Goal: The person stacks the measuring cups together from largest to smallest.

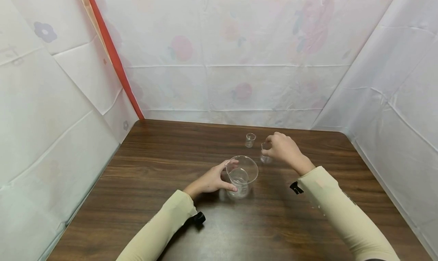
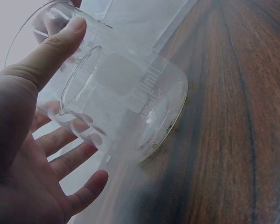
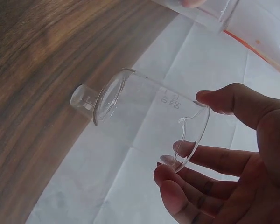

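Observation:
My left hand point(image 1: 213, 178) curves round the near side of a large clear glass beaker point(image 1: 252, 180), thumb along one side and fingers along the other. Inside that beaker stands a smaller glass beaker point(image 1: 238, 175); its spout shows through the wall in the left wrist view. To the right, my right hand point(image 1: 285, 149) pinches a small glass beaker point(image 3: 147, 109) by its rim between thumb and fingertips. White 40 and 50 marks show on its side, and its base is close over the table. A still smaller beaker point(image 1: 250, 140) stands upright behind it.
All this is on a dark brown wood-grain table point(image 1: 164, 147). White patterned sheets point(image 1: 219, 90) hang along the back and both sides, with a red strip point(image 1: 114, 56) at the back left corner. A black strap end point(image 1: 296, 187) hangs by the right cuff.

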A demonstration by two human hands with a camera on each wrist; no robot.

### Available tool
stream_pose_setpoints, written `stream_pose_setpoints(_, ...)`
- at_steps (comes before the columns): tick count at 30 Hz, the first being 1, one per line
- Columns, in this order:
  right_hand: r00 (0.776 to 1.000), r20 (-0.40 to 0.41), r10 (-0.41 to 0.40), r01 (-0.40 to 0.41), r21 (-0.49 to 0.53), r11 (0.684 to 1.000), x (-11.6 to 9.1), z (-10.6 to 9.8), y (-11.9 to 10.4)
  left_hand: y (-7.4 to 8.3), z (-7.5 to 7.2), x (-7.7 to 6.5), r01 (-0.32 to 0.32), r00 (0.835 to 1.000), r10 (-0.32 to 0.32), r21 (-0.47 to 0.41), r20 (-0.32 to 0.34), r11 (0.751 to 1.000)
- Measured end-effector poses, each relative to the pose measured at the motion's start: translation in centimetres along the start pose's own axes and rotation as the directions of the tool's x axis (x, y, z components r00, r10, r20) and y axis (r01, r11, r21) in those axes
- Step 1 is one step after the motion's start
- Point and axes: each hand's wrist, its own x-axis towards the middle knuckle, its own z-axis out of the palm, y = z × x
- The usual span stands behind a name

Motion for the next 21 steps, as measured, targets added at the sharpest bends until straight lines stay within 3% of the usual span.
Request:
stream_pose_setpoints(15,0.998,-0.056,-0.021,0.021,0.001,1.0,-0.7,-1.5,-0.7,0.0,0.1,-0.1,0.006,1.0,-0.006,-0.022,0.006,1.0)
stream_pose_setpoints(21,0.999,-0.042,-0.01,0.01,0.003,1.0,-0.8,-2.1,-1.0,0.0,0.1,0.0,0.011,1.0,-0.011,-0.008,0.003,1.0)
